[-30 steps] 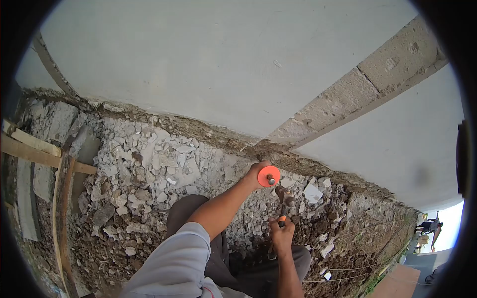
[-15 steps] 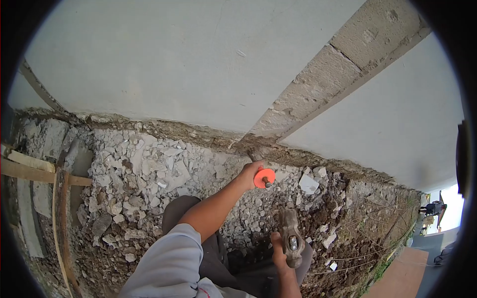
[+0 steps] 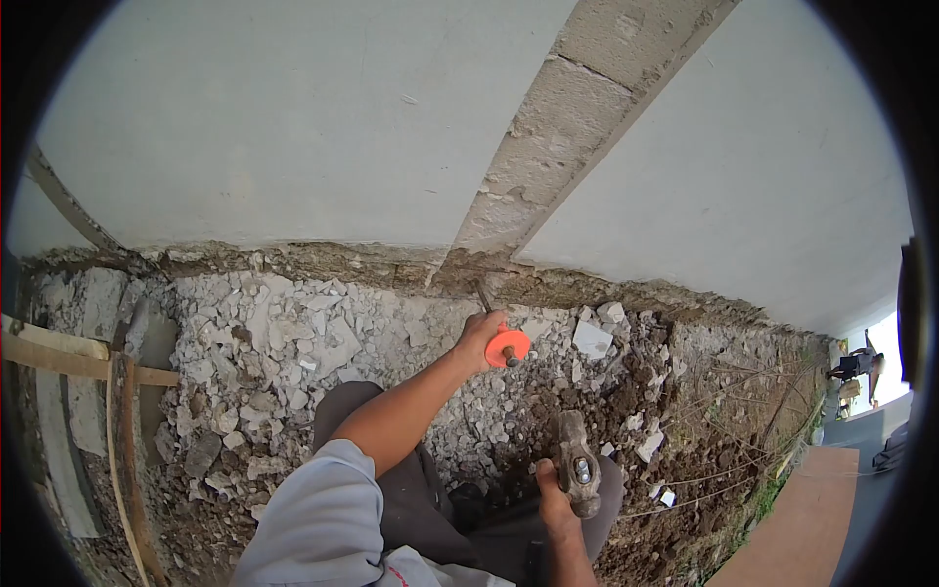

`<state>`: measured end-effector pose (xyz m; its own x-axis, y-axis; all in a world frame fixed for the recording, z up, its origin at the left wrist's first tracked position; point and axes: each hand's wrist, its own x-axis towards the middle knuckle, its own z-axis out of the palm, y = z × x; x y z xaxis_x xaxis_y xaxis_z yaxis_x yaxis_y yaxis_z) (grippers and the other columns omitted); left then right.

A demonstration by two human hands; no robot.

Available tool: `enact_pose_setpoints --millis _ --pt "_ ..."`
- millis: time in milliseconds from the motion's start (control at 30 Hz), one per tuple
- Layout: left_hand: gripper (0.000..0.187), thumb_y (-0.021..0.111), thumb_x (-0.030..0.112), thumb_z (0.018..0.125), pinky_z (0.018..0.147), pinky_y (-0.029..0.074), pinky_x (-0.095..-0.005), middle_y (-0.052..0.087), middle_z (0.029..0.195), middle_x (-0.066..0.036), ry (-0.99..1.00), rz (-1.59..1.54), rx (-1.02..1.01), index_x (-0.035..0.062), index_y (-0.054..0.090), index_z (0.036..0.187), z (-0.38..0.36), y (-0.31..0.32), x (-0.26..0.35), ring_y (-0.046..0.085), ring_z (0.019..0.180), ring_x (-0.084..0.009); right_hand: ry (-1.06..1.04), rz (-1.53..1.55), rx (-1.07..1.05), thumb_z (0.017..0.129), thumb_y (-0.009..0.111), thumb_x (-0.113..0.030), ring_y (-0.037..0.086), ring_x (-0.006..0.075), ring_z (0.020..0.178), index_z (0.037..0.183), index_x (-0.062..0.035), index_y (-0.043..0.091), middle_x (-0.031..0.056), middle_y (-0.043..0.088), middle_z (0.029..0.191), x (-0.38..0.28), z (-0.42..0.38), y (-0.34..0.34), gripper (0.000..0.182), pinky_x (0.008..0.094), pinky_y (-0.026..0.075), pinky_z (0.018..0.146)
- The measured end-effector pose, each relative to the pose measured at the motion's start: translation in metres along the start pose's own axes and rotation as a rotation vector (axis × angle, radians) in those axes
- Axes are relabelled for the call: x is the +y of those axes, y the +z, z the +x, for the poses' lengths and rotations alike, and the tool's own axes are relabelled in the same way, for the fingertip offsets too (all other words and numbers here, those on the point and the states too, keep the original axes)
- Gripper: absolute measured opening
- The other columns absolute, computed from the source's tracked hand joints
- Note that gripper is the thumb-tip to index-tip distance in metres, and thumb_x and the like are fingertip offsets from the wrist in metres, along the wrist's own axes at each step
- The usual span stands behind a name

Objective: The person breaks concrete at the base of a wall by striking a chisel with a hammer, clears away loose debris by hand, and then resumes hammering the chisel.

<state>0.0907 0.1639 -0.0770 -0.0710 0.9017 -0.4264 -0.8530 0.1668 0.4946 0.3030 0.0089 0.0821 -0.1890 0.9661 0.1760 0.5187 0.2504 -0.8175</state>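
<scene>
My left hand is closed around a chisel with an orange round hand guard. The chisel's shaft points at the rough foot of the wall, below a strip of exposed blocks; whether its tip touches cannot be made out. Lower down, my right hand grips the handle of a sledgehammer, whose worn metal head is raised over my right knee. The hammer head is apart from the chisel's struck end. Most of the hammer's handle is hidden behind its head and my hand.
Broken concrete rubble covers the ground along the wall, with a flat white chunk near the chisel. Wooden boards stand at the left. Thin rods lie on soil at the right. Another person is at the far right.
My view has turned, so the wall's block strip appears farther left. Both hands keep their grips, and the hammer stays raised below the chisel. The distant person's pose has changed.
</scene>
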Motion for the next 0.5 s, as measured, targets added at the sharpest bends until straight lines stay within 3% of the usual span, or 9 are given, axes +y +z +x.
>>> enact_pose_setpoints --millis 133,200,233,333,400,433,500 --pt "0.018 0.061 0.021 0.084 0.042 0.046 -0.0357 0.05 0.07 -0.005 -0.03 0.014 0.035 0.0062 0.052 0.08 -0.003 0.002 0.015 0.052 0.055 -0.0177 -0.075 -0.023 -0.05 0.08 0.069 -0.014 0.056 0.0157 0.053 0.078 -0.0003 0.059 0.0076 0.057 0.062 -0.004 -0.003 -0.004 0.017 0.0295 0.046 0.055" --pt "0.017 0.062 0.02 0.083 0.041 0.046 -0.035 0.05 0.068 -0.005 -0.065 -0.074 0.047 0.0064 0.052 0.078 0.003 -0.001 0.018 0.054 0.055 -0.0179 -0.302 -0.05 -0.048 0.081 0.066 -0.013 0.055 0.0162 0.052 0.073 -0.0013 0.057 0.0066 0.056 0.061 -0.014 0.002 -0.008 0.016 0.0299 0.046 0.054" --pt "0.017 0.062 0.02 0.083 0.041 0.046 -0.035 0.05 0.068 -0.005 -0.062 -0.077 0.054 0.0064 0.052 0.078 0.004 -0.001 0.019 0.054 0.055 -0.0179 -0.314 0.178 0.041 0.079 0.063 -0.011 0.051 0.0168 0.049 0.066 -0.0031 0.053 0.0054 0.053 0.06 -0.012 0.008 0.008 0.017 0.0309 0.046 0.052" --pt "0.018 0.063 0.019 0.083 0.04 0.045 -0.0346 0.049 0.066 -0.005 -0.06 -0.099 0.019 0.006 0.053 0.075 0.006 0.0 0.021 0.054 0.053 -0.0184 -0.39 0.375 0.178 0.078 0.06 -0.008 0.05 0.016 0.049 0.064 -0.0026 0.055 0.0069 0.057 0.064 -0.012 0.027 0.027 0.016 0.0326 0.044 0.052" --pt "0.019 0.063 0.019 0.082 0.038 0.044 -0.0366 0.05 0.065 -0.006 -0.021 -0.064 0.046 0.0044 0.053 0.074 0.004 0.005 0.02 0.054 0.051 -0.0191 -0.193 -0.152 0.029 0.08 0.063 -0.012 0.049 0.0144 0.05 0.067 0.0001 0.057 0.0075 0.058 0.062 0.049 0.036 0.056 0.018 0.0345 0.043 0.052" --pt "0.019 0.063 0.019 0.082 0.038 0.044 -0.0366 0.05 0.065 -0.006 -0.02 -0.064 0.042 0.0044 0.053 0.074 0.009 0.004 0.013 0.054 0.051 -0.0191 0.302 -0.075 -0.225 0.079 0.066 -0.013 0.047 0.0128 0.05 0.068 0.0026 0.057 0.0057 0.056 0.057 0.087 0.049 0.078 0.021 0.0346 0.041 0.051" --pt "0.019 0.062 0.018 0.082 0.04 0.043 -0.0377 0.053 0.067 -0.007 0.01 0.175 0.173 0.0027 0.053 0.074 0.025 -0.008 0.0 0.055 0.051 -0.0191 0.3 -0.016 -0.207 0.079 0.07 -0.016 0.045 0.0142 0.048 0.065 0.0032 0.055 0.0036 0.051 0.051 0.082 0.038 0.078 0.028 0.0355 0.039 0.049"
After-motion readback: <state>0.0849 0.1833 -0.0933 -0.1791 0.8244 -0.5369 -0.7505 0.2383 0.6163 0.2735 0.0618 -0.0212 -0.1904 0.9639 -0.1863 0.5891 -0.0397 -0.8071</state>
